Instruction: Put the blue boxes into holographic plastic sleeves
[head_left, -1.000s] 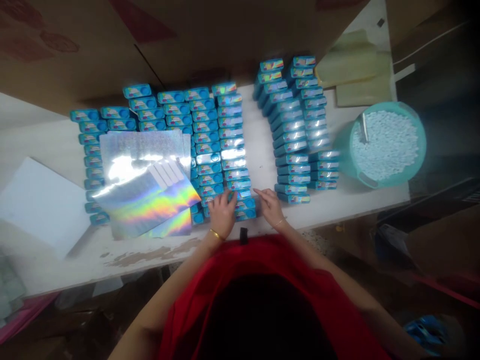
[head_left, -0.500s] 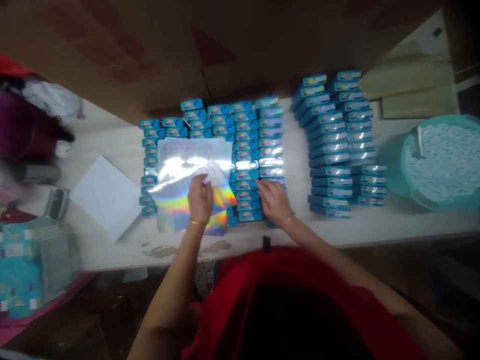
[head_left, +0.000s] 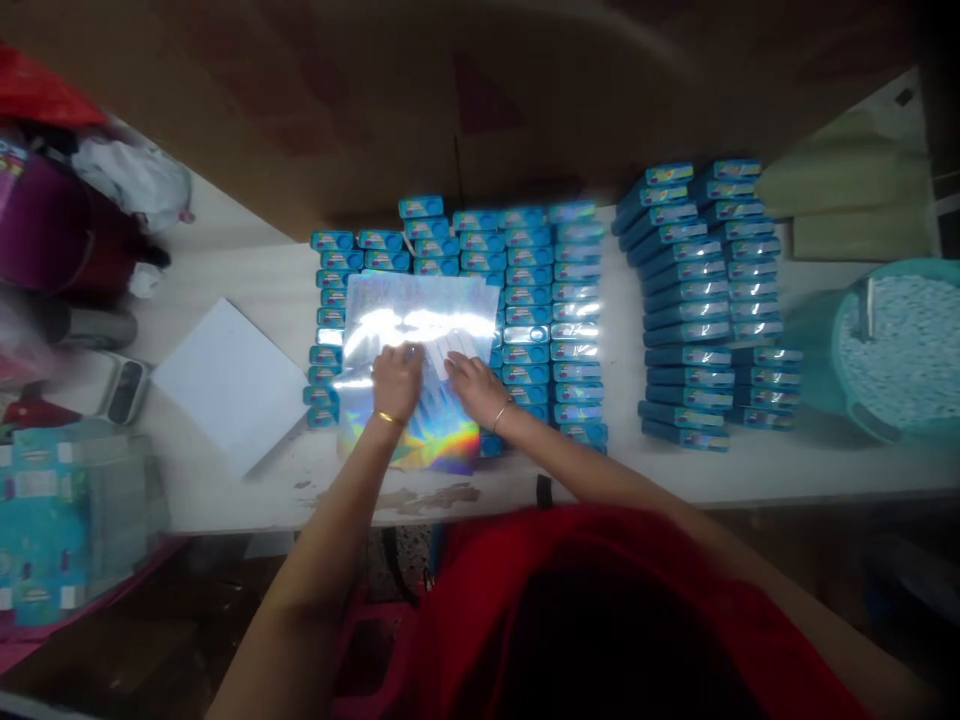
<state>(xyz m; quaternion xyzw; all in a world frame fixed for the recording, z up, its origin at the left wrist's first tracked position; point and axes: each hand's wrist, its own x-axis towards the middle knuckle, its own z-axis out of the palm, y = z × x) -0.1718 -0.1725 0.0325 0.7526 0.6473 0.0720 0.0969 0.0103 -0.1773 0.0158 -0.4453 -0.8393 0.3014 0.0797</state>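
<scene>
Shiny rainbow-reflecting foil sheets (head_left: 375, 305) lie stacked over rows of small blue boxes (head_left: 527, 355). My left hand (head_left: 397, 382) rests on the top sheet with fingers curled together; what they pinch, if anything, is too small to make out. On the sheet's right side my right hand (head_left: 475, 388) has its fingers stretched out, tips touching a pale strip area (head_left: 442, 355) of the sheet. Part of the box rows is hidden under the foil.
More blue boxes (head_left: 686, 300) stand in two columns to the right. Beyond them is a turquoise tub (head_left: 844, 350) full of small pale pieces. A white sheet (head_left: 229, 385) lies at left, beside a white device (head_left: 124, 385). A big cardboard box (head_left: 375, 120) walls off the back.
My right hand has moved left from the box rows onto the foil sheets. The left hand stays on the foil, and the top sheet has straightened. The whole view has shifted slightly.
</scene>
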